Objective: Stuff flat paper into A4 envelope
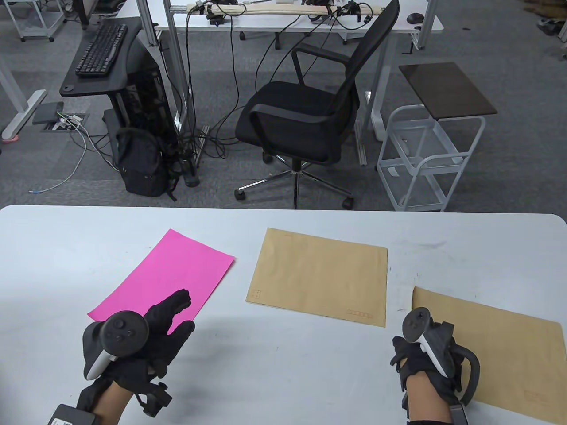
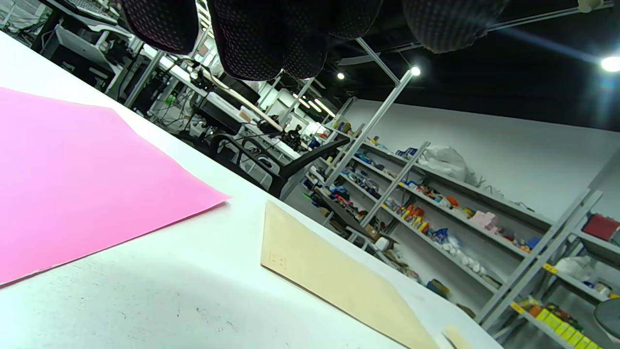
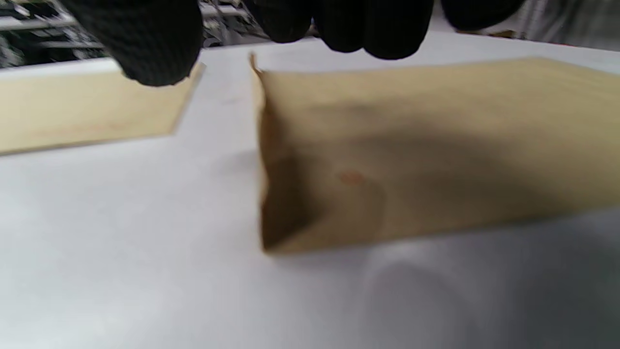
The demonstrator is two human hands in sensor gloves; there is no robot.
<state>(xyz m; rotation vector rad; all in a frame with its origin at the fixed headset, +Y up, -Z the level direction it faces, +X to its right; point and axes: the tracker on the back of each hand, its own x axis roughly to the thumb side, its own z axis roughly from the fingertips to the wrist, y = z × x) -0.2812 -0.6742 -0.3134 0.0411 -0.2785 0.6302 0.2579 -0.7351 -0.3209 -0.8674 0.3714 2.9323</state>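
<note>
A pink sheet of paper [image 1: 168,274] lies flat on the white table [image 1: 283,376] at the left; it also shows in the left wrist view [image 2: 72,184]. My left hand [image 1: 170,318] hovers over its near corner with fingers spread, holding nothing. A brown envelope [image 1: 491,349] lies at the right; in the right wrist view [image 3: 411,155] its left end is lifted off the table. My right hand [image 1: 405,354] is at that end, its fingers hidden under the tracker. A second brown envelope [image 1: 319,276] lies in the middle, also in the left wrist view [image 2: 334,281].
Beyond the table's far edge stand a black office chair [image 1: 305,110], a white trolley [image 1: 425,159] and a black backpack [image 1: 141,164] on the floor. Bare table top lies between my two hands.
</note>
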